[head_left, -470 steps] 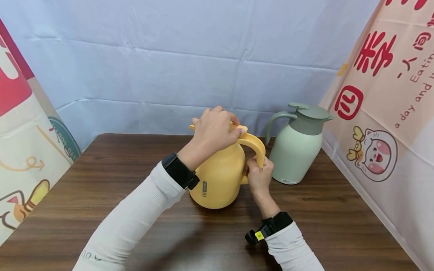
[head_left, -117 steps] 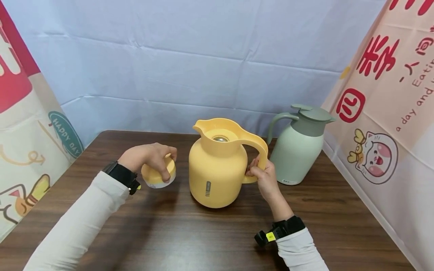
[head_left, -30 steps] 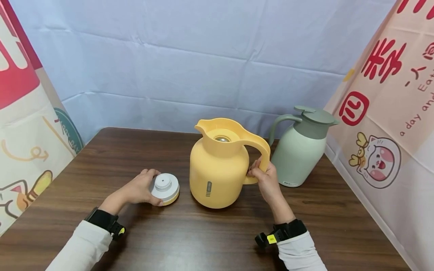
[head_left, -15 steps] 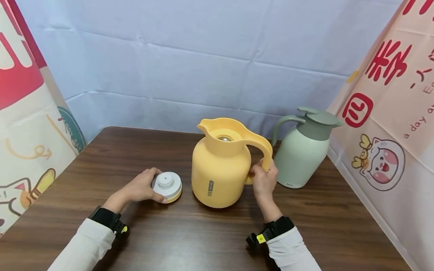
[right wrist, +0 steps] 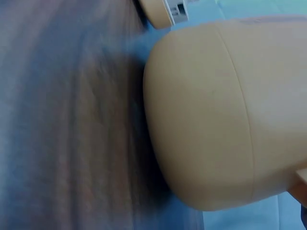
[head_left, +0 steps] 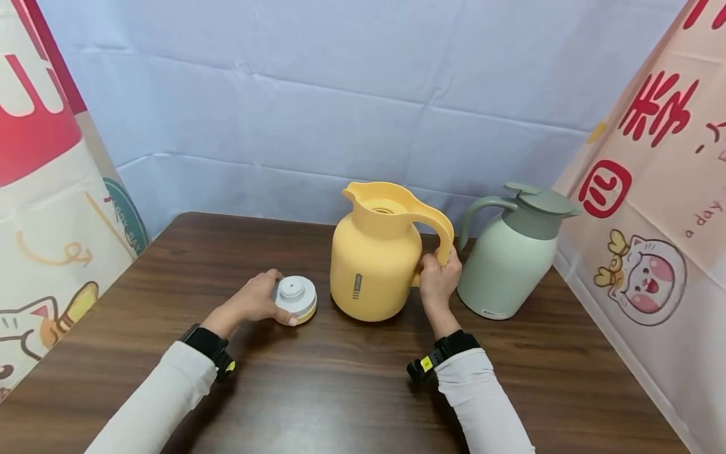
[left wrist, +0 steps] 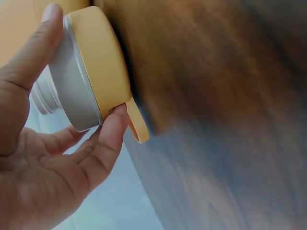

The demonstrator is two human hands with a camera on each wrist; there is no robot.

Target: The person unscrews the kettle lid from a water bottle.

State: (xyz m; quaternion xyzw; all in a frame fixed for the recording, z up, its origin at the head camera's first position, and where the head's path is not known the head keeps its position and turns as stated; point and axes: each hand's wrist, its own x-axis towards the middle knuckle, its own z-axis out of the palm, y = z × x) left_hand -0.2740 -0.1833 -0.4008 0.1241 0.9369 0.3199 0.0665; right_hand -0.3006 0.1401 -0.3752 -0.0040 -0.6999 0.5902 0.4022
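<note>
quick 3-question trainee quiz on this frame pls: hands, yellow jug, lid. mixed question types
1. True or false: the lid sits on the yellow jug.
2. Which part of the yellow jug does the right hand grip? A) spout B) handle C) base
3. Fill in: the green jug stands to the ____ of the yellow jug in the head view.

Key:
1. False. The lid lies upside down on the table, its grey underside up, with the left hand holding it by the rim.
2. B. The fingers curl round the handle.
3. Right; its own lid is on.
</note>
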